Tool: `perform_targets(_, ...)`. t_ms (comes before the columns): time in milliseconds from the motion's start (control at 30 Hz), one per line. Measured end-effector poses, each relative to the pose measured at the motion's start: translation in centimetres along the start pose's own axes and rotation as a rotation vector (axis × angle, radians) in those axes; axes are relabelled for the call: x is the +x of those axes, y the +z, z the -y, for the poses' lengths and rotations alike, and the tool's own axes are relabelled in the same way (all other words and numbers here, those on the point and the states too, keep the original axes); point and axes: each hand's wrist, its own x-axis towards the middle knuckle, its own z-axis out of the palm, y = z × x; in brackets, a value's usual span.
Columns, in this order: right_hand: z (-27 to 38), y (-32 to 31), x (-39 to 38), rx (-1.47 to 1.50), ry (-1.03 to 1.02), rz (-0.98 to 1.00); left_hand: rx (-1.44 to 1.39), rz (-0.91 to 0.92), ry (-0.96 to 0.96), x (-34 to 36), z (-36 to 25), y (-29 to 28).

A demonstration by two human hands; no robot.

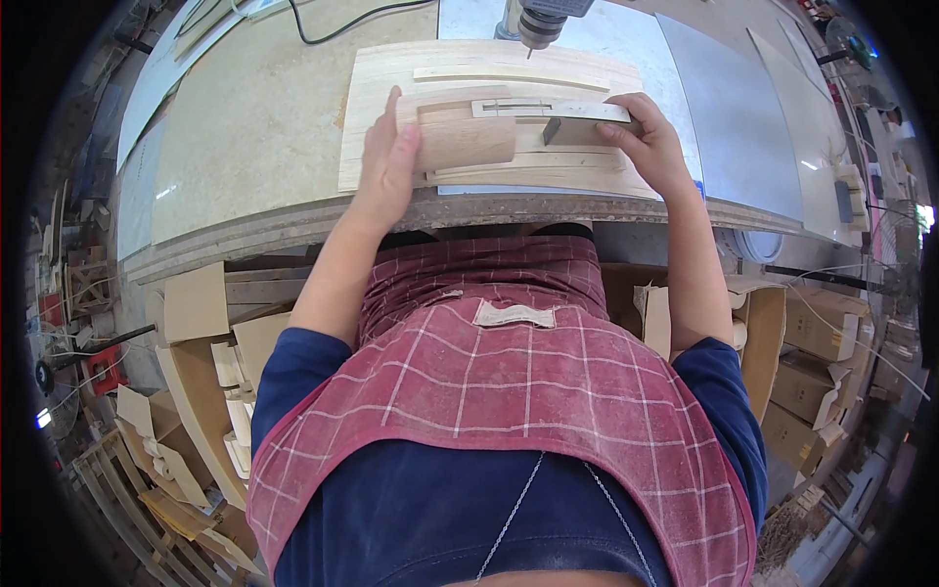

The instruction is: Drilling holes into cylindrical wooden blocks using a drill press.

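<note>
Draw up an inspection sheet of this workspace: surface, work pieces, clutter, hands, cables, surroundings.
Surface: workbench, with a pale wooden board lying on it.
Work pieces: curved wooden block; slotted pale strip above a grey plate; cannot tell if these two are joined.
Clutter: thin wooden strip loose on the board.
Hands: left hand touches the block's left end; right hand grips the slotted strip's right end.
Cables: black cable on the bench's far side.
Surroundings: drill beyond the pieces; cardboard boxes below.

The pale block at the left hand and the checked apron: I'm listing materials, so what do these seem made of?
Block: probably bare wood, apparently unvarnished, given its visible grain and dull surface. Apron: likely woven fabric, matte, since it creases and drapes softly.
</note>
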Motion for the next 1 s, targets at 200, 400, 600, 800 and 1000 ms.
perform_targets(200,0.0,0.3,0.0,-0.042,-0.078,-0.022,0.099,0.029,0.047,0.2,-2.1,3.3)
perform_targets(400,0.4,0.4,-0.3,-0.075,-0.078,-0.059,0.145,0.121,0.051,0.7,-2.8,3.3)
perform_targets(600,0.8,0.7,-0.6,-0.08,-0.078,-0.091,0.133,0.231,0.057,1.0,-1.9,3.0)
perform_targets(800,0.1,1.2,-0.9,-0.116,-0.123,-0.129,0.189,0.2,0.082,1.1,-2.0,2.4)
perform_targets(1000,-1.0,1.0,-2.4,-0.471,-0.139,-0.314,0.102,0.039,-0.082,-0.5,-4.3,1.7)
